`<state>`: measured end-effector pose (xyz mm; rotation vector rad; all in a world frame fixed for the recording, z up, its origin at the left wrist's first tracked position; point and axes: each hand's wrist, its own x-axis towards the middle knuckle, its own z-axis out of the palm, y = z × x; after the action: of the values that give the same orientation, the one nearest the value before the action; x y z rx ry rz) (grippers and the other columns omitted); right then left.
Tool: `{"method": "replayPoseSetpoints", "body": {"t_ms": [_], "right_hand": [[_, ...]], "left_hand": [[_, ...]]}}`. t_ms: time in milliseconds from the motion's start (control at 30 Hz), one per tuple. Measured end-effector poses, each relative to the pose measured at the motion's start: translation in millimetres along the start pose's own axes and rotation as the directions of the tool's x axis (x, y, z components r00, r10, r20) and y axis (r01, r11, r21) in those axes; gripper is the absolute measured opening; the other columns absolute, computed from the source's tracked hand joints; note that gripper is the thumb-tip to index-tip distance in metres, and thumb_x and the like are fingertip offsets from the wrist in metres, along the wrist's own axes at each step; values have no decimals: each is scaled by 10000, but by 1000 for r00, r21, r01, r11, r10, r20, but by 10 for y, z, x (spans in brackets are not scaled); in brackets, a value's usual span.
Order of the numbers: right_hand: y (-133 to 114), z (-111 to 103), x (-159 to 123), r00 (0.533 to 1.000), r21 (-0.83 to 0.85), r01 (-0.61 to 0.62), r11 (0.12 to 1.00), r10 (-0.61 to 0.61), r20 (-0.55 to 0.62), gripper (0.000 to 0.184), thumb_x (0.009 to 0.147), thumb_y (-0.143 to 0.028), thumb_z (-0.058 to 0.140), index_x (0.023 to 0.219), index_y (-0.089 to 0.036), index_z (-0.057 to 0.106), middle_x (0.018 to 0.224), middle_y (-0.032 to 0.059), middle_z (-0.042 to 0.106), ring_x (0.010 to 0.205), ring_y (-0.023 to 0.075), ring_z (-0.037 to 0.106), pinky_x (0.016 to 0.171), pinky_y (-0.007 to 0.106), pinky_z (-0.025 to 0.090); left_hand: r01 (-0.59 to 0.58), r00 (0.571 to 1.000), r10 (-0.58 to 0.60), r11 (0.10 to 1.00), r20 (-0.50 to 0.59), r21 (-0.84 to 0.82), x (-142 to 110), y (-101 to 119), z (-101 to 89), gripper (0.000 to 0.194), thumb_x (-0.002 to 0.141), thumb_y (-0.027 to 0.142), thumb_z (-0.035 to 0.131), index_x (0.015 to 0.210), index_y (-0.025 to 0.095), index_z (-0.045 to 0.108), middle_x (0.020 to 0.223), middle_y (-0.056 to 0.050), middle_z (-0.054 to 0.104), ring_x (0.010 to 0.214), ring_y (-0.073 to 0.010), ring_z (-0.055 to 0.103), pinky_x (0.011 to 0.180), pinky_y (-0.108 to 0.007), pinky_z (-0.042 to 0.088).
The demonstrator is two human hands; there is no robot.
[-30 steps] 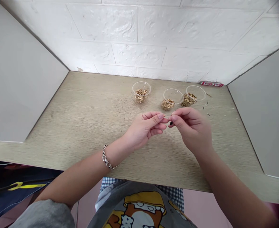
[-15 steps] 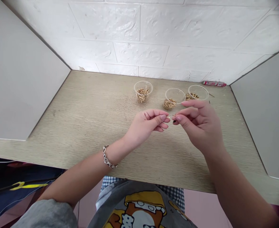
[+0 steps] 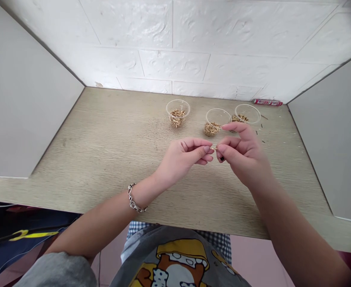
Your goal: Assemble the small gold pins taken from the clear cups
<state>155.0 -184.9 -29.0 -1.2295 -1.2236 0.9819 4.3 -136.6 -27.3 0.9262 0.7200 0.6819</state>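
My left hand (image 3: 183, 158) pinches a small brass-coloured pin (image 3: 212, 148) between thumb and forefinger, its tip pointing right. Opposite it, my right hand (image 3: 247, 159) has thumb and forefinger closed on a tiny brass-coloured piece, mostly covered by the fingertips; its forefinger or another finger is raised. The two pieces meet end to end, or nearly so, in the narrow gap between the hands. Just behind the hands stands a clear plastic cup (image 3: 218, 109) with many small brass-coloured pieces (image 3: 211, 129) in it.
Another clear cup (image 3: 189, 109) of brass-coloured pieces stands further left, and a third cup (image 3: 259, 114) behind my right hand. A red and silver tube (image 3: 267, 102) lies by the white wall. Thin dark bits lie at right. Grey panels (image 3: 22, 91) flank the wooden table (image 3: 103, 151).
My right hand has moved slightly left and turned, bringing its piece up to the pin in my left hand. The view has shifted a little.
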Motion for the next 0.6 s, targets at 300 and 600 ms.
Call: {"method": "replayPoseSetpoints", "body": {"t_ms": [300,600], "right_hand": [[-1,6,-1,1000,-26,-3,1000,3,2,328,738,-153,591,1025,-250,466,572,-81,542,504,93,487,485,237,402],[3,-19,-14,1000,-73,5,997,-6,-16,325,754,-150,579,1043,-266,484,584,-73,536,494,94,474,462,238,386]], "left_hand": [[-7,1000,7,1000,-1,-17,3,0,-5,58,733,142,654,784,117,666,665,3,663,614,-61,618,612,-186,505],[-1,1000,1,1000,3,2,-6,-1,-8,50,735,141,647,778,122,665,675,-2,661,617,-74,612,637,-227,506]]}}
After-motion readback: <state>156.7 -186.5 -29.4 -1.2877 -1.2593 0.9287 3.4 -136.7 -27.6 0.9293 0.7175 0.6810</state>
